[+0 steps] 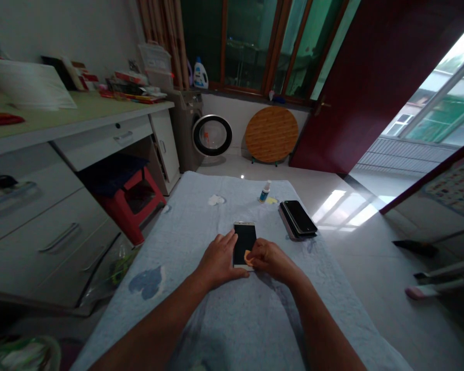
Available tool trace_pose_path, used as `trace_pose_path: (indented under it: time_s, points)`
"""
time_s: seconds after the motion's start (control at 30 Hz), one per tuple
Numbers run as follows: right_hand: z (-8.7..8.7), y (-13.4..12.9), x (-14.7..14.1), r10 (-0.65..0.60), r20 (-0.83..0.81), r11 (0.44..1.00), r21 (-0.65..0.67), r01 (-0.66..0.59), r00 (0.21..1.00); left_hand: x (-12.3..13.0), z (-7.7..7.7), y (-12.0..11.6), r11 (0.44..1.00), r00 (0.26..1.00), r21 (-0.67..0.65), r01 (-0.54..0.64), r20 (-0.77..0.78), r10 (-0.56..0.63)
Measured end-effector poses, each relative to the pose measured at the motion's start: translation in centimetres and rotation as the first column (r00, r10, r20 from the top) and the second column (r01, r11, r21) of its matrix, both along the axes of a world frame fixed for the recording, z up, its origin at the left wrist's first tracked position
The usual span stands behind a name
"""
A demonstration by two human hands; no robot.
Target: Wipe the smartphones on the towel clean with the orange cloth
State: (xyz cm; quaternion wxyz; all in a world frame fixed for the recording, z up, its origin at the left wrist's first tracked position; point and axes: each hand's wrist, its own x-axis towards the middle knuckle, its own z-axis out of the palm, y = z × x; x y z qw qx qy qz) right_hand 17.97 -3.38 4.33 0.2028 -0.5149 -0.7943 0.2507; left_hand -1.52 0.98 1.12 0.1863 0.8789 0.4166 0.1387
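A smartphone (244, 240) with a dark screen and pale frame lies flat on the cloth-covered table (193, 232). My left hand (217, 258) grips it, fingers along its left edge and thumb by the bottom edge. Pinched in my right hand (271, 258) is a small orange cloth (248, 257), pressed on the lower right part of the screen. Beyond the phone stands a small spray bottle (265, 192) with a white top and blue label. To the right, a dark phone (300, 216) rests on top of other flat dark devices.
On the left is a white desk (100, 134) with drawers, a red stool (139, 198) beneath it. A washing machine with its round door (212, 135) open stands behind, beside a round wooden tabletop (271, 135). The table's right edge borders a shiny tiled floor (355, 247).
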Motion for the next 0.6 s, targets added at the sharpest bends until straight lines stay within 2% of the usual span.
trace_pose_path:
  time_s: [0.1,0.23,0.3,0.4,0.6]
  points:
    - [-1.4,1.2,0.0,-0.163,0.017,0.982,0.095,0.161,0.986,0.0,0.1,0.0,1.000,1.000,0.000,0.016,0.009,-0.016]
    - [-3.0,2.6,0.3,-0.353,0.041,0.914,0.227,0.336,0.935,-0.1,0.5,-0.1,0.999,0.999,-0.012,0.034,-0.014,-0.035]
    - [-3.4,2.9,0.5,-0.408,0.054,0.886,0.263,0.381,0.911,-0.1,0.6,-0.2,0.999,0.998,-0.025,0.046,-0.033,-0.047]
    - [-3.3,2.7,0.4,-0.393,0.072,0.893,0.267,0.362,0.917,-0.2,0.8,-0.4,0.999,0.998,-0.026,0.048,-0.050,-0.049]
    - [-1.9,1.4,-1.7,-0.210,0.114,0.961,0.206,0.184,0.971,0.1,0.8,-0.8,1.000,0.998,-0.018,0.019,-0.059,-0.020]
